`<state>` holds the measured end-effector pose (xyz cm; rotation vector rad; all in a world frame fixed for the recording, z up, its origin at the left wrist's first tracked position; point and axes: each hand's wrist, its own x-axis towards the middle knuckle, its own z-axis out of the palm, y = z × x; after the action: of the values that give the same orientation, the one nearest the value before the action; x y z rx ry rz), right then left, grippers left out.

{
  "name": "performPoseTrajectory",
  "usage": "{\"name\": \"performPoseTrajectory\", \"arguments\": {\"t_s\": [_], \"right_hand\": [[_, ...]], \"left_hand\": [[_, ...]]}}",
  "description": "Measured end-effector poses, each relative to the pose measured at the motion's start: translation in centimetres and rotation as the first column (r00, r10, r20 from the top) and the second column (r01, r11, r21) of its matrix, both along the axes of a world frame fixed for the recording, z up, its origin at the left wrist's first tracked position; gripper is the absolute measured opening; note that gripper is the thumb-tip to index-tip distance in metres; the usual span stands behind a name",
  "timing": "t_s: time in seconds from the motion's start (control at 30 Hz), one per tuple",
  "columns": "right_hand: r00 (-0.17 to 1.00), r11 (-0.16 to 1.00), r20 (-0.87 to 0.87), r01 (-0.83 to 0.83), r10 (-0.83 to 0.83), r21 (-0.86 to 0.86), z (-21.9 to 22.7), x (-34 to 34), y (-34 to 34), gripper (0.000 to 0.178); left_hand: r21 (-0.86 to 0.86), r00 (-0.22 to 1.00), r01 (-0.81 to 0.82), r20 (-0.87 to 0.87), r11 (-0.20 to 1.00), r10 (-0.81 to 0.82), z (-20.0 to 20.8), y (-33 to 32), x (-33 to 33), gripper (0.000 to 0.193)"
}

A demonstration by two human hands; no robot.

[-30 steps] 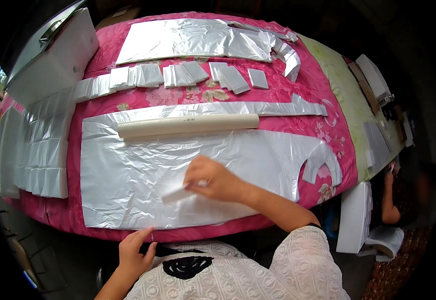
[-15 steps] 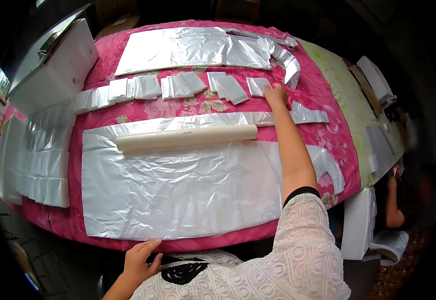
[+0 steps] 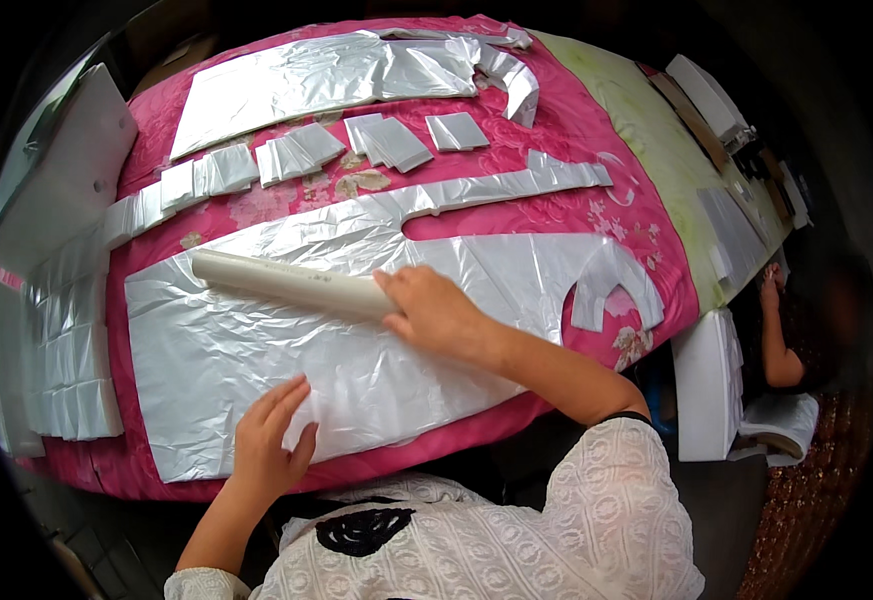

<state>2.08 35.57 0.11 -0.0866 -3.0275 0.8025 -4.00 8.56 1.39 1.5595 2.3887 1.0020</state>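
Observation:
A large clear-white plastic sheet [image 3: 246,370], with long strap-like ends on its right, lies spread on a pink floral cloth. Across it rests a cream-coloured tube [image 3: 281,282], tilted with its left end farther away. My right hand [image 3: 431,308] grips the tube's right end, thumb on the near side. My left hand [image 3: 268,435] is open over the sheet's near edge, fingers apart; whether it touches the plastic I cannot tell. Beyond the sheet, several small folded plastic packets [image 3: 296,152] form a row, the rightmost packet [image 3: 456,131] standing a little apart.
Another folded plastic sheet [image 3: 326,80] lies at the far side. Stacked packets [image 3: 76,370] and a white foam box [image 3: 66,170] line the left. At the right are a pale green cloth [image 3: 606,110], a white foam box [image 3: 701,390] and another person's arm [image 3: 778,345].
My right hand has come back from the far packet and taken hold of the tube, whose right end has swung nearer. My left hand has moved forward over the sheet.

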Motion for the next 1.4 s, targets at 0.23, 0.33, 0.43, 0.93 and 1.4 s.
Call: {"name": "performPoseTrajectory", "arguments": {"t_s": [0.23, 0.33, 0.43, 0.93, 1.4], "right_hand": [[0.989, 0.991, -0.064, -0.132, 0.133, 0.023, -4.1, 8.2, -3.7, 0.062], [0.998, 0.975, -0.011, 0.067, -0.066, 0.213, -4.3, 10.1, 0.3, 0.064], [0.941, 0.900, -0.104, 0.338, -0.322, 0.277, -5.3, 12.2, 5.9, 0.065], [0.897, 0.919, -0.235, 0.392, -0.374, 0.036, -3.5, 12.9, 5.1, 0.055], [0.586, 0.507, -0.195, 0.793, -0.787, 0.337, -4.6, 18.4, 16.7, 0.049]], "left_hand": [[-0.054, 0.991, -0.131, 0.012, 0.990, 0.131, -4.1, 4.7, -0.2, 0.075], [-0.056, 0.997, -0.069, 0.042, 0.996, 0.071, -3.9, 6.3, 0.4, 0.078], [0.009, 0.995, -0.048, 0.089, 0.999, 0.048, -4.5, 6.8, 1.3, 0.083], [0.087, 0.993, 0.035, 0.109, 0.996, -0.045, -5.4, 8.5, 3.1, 0.088], [0.012, 0.999, 0.036, 0.000, 0.999, -0.036, -5.1, 9.2, 3.6, 0.084]]}}
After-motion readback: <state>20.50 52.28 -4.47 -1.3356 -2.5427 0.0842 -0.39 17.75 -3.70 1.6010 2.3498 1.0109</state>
